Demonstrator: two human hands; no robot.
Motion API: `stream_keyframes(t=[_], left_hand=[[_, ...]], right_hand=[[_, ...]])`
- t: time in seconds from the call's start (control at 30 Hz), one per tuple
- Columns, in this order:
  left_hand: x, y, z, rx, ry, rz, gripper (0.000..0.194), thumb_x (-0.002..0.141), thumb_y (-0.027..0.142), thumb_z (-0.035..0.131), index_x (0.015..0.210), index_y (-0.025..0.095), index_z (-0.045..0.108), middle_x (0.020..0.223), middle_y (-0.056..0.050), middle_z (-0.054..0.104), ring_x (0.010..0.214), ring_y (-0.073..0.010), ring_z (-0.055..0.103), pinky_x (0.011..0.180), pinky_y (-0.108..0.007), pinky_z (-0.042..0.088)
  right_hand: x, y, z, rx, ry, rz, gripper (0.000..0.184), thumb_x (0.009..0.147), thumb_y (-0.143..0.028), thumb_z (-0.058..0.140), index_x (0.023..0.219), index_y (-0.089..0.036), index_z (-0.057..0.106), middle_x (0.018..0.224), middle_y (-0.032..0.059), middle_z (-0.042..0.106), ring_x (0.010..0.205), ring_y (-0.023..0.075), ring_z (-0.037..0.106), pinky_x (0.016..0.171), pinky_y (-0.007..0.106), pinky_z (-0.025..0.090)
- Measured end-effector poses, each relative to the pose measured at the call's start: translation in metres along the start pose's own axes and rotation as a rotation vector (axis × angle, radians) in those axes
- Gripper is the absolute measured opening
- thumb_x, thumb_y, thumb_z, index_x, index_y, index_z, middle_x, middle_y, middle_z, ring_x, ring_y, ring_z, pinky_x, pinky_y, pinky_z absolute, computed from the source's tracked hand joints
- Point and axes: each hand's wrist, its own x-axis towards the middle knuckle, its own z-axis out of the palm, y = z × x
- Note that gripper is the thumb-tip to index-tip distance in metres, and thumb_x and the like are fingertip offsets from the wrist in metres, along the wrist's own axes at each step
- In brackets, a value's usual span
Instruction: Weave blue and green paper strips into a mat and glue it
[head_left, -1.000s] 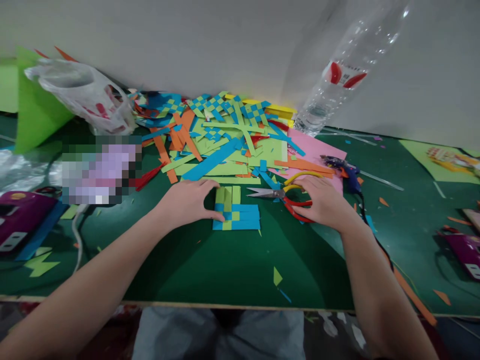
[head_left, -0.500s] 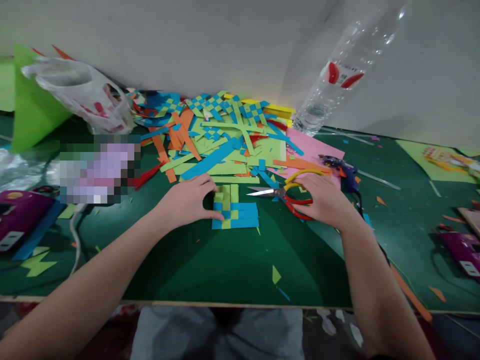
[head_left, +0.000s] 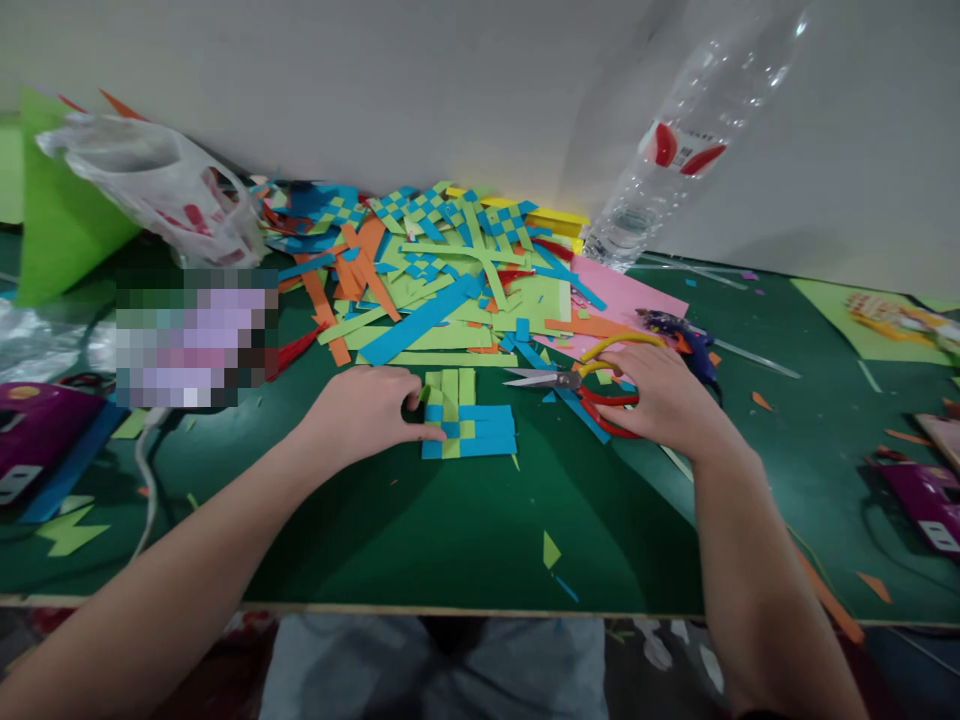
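Observation:
A small woven piece of blue and light-green paper strips [head_left: 469,425] lies flat on the dark green table [head_left: 450,530]. My left hand [head_left: 367,410] rests on its left edge, thumb and fingers pinched on the strips. My right hand [head_left: 660,395] is curled over the red and yellow handles of a pair of scissors [head_left: 574,385], whose steel blades point left toward the woven piece. The scissors lie on the table, just right of the weave.
A heap of blue, green and orange paper strips and woven mats [head_left: 442,270] fills the back. A clear plastic bottle [head_left: 675,150] leans on the wall, a plastic bag [head_left: 150,185] sits left, pink paper [head_left: 637,295] and a glue gun [head_left: 686,340] right.
My right hand has closed further around the scissor handles and drawn them slightly right. My left hand has tightened its pinch on the weave's left edge.

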Motion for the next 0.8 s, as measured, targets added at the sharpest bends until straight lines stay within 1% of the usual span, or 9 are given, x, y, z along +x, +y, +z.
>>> stream_keyframes(t=[0.07,0.13,0.2,0.3,0.4,0.5,0.63,0.8], left_hand=[[-0.001,0.000,0.000,0.010,0.013,-0.037,0.057,0.071,0.076,0.062,0.067,0.021,0.049,0.072,-0.003,0.063,0.071,-0.0209,0.059,0.055,-0.030,0.028],[-0.002,0.001,-0.002,0.035,0.022,-0.070,0.060,0.072,0.077,0.061,0.062,0.021,0.043,0.064,-0.003,0.059,0.064,-0.0204,0.056,0.052,-0.030,0.023],[-0.003,0.001,-0.003,0.061,0.030,-0.078,0.060,0.074,0.074,0.061,0.060,0.020,0.040,0.060,-0.003,0.056,0.061,-0.0200,0.054,0.051,-0.030,0.021],[-0.003,0.001,-0.004,0.046,0.013,-0.071,0.056,0.075,0.071,0.063,0.062,0.021,0.043,0.063,-0.002,0.058,0.064,-0.0202,0.056,0.051,-0.030,0.024],[-0.002,0.000,-0.003,-0.003,-0.020,-0.086,0.054,0.073,0.075,0.059,0.071,0.022,0.050,0.072,-0.002,0.064,0.069,-0.0213,0.059,0.053,-0.030,0.028],[-0.001,-0.001,-0.001,-0.010,-0.025,-0.092,0.054,0.074,0.076,0.058,0.079,0.023,0.053,0.082,-0.002,0.068,0.074,-0.0228,0.062,0.055,-0.030,0.031],[-0.001,0.000,-0.001,-0.019,-0.026,-0.094,0.051,0.073,0.073,0.061,0.078,0.023,0.053,0.080,-0.002,0.069,0.074,-0.0236,0.062,0.055,-0.030,0.030],[0.000,0.002,-0.005,-0.042,-0.063,-0.108,0.050,0.075,0.070,0.063,0.073,0.023,0.049,0.076,-0.002,0.067,0.071,-0.0229,0.060,0.054,-0.029,0.027]], right_hand=[[0.000,-0.001,0.000,0.010,-0.001,-0.005,0.036,0.083,-0.036,0.065,0.116,-0.023,0.061,0.121,0.0092,0.067,0.117,0.0309,0.060,0.098,0.048,0.046],[0.000,-0.002,0.002,0.015,-0.012,-0.022,0.040,0.081,-0.037,0.067,0.118,-0.022,0.060,0.123,0.0102,0.066,0.118,0.0312,0.059,0.099,0.049,0.046],[0.001,-0.003,0.005,0.029,-0.029,-0.046,0.043,0.081,-0.035,0.067,0.121,-0.022,0.059,0.125,0.0111,0.064,0.121,0.0316,0.058,0.101,0.050,0.046],[0.002,-0.005,0.010,0.053,-0.039,-0.086,0.044,0.082,-0.034,0.066,0.124,-0.023,0.059,0.126,0.0109,0.064,0.122,0.0322,0.057,0.102,0.052,0.047],[0.003,-0.006,0.015,0.057,-0.041,-0.105,0.044,0.084,-0.034,0.064,0.126,-0.024,0.059,0.127,0.0108,0.063,0.123,0.0323,0.057,0.103,0.054,0.046],[0.003,-0.006,0.018,0.053,-0.066,-0.107,0.042,0.085,-0.034,0.063,0.126,-0.023,0.059,0.127,0.0117,0.064,0.122,0.0321,0.058,0.101,0.054,0.048],[0.003,-0.008,0.019,0.048,-0.116,-0.085,0.039,0.086,-0.033,0.062,0.123,-0.023,0.060,0.122,0.0118,0.066,0.118,0.0327,0.060,0.095,0.052,0.053],[0.003,-0.012,0.016,0.021,-0.149,-0.077,0.038,0.089,-0.037,0.059,0.122,-0.020,0.061,0.122,0.0136,0.066,0.116,0.0330,0.061,0.094,0.053,0.053]])
